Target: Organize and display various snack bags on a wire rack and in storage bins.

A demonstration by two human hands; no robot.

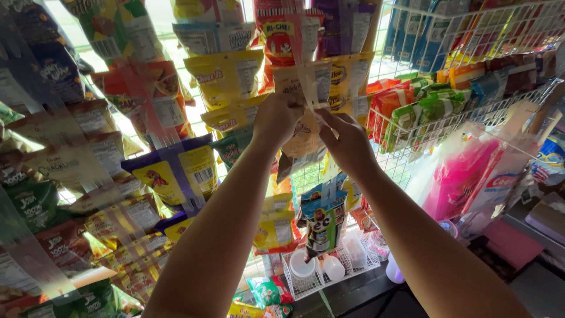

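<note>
Both my arms reach up to a hanging strip of snack packets in front of a bright window. My left hand (276, 118) grips a round pale-yellow packet (303, 138) on that strip. My right hand (346, 141) pinches the clear plastic strip (311, 94) just beside it, fingers closed on it. Above the hands hang yellow packets (226, 76) and a red packet (285, 38). Below them a blue and brown packet (322, 227) dangles from the same strip.
Many more packet strips hang at left (165, 171). White wire baskets (447, 126) at right hold green, orange and blue packs. Pink bags (456, 176) hang beneath. A small wire basket with white cups (321, 271) stands on the dark counter (365, 294).
</note>
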